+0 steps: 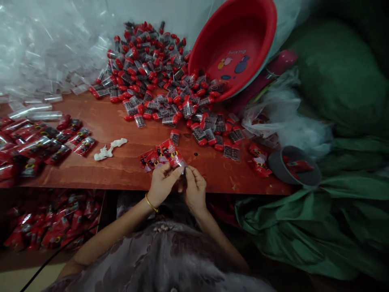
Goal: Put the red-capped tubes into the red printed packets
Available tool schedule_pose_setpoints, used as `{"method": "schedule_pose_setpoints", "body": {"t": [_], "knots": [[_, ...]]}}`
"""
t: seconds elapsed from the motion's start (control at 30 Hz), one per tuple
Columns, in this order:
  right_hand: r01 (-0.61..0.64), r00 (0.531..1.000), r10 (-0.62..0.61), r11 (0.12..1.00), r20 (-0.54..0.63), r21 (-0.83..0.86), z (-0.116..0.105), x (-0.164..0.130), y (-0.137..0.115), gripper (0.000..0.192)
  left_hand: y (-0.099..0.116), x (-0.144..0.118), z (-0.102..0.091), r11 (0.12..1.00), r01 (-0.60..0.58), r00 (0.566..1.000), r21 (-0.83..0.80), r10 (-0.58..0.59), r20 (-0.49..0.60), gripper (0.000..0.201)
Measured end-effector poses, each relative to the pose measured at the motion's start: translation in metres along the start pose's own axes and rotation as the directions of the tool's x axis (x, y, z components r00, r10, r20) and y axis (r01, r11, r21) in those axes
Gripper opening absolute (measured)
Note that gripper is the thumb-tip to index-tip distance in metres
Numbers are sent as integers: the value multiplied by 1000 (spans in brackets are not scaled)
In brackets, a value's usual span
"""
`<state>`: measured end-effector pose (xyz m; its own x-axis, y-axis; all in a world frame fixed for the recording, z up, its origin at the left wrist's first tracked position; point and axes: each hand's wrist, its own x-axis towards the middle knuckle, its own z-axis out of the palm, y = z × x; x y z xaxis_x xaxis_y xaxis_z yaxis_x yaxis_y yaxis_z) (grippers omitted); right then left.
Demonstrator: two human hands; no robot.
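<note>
Dim light is falling on a pale wall point(179, 12) and a reddish bench point(100, 117), and the wood is showing plenty of streaks and scuffs. Red tub point(237, 36) is leaning way over at the back, its low rim resting among the bottles point(146, 67), so I'm guessing it's acting as a stop for that side of the heap. They're spilling left of the tub and in front of it.

Main thing, the packet point(170, 152), is hanging just over the bench, in front and left of the tub. Left hand point(164, 182) is pinching its near end, thumb over fingers, and the right hand point(196, 188) is pinching close beside, fingertips bunched. Looks like they're gripping together to keep that end steady. Something dark is peeking out between them, too small to name. Loose packets point(148, 159) are lying right under it, probably for easy reach.

Far left of the tub, clear film point(54, 36) is piling up behind another packet heap point(33, 146). Right of the tub, a plastic bag point(288, 117) is slumping, and a grey cup point(275, 162) is tilting in front of it. Green cloth point(291, 227) is draping below, toward my side.
</note>
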<state>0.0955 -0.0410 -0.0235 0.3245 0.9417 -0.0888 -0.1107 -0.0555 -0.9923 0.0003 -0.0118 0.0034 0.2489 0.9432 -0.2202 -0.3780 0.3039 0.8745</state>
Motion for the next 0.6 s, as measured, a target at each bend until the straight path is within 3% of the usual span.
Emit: {"method": "schedule_pose_setpoints", "body": {"t": [0.13,0.37,0.5,0.6], "knots": [[-8,999,6,999,43,43,1,-1,-4,27,-1,8,-9,997,-72,995,31,74,-71,37],[100,995,-101,988,-5,-119,-2,3,-15,24,-2,5,-9,964,-102,994,246,109,-14,41],[136,991,-135,975,18,-176,-2,3,-13,24,-2,3,-5,990,-57,998,132,58,-1,39],[211,977,-213,932,28,-294,-3,-1,-7,22,1,8,-3,999,-8,996,-34,5,-84,36]]}}
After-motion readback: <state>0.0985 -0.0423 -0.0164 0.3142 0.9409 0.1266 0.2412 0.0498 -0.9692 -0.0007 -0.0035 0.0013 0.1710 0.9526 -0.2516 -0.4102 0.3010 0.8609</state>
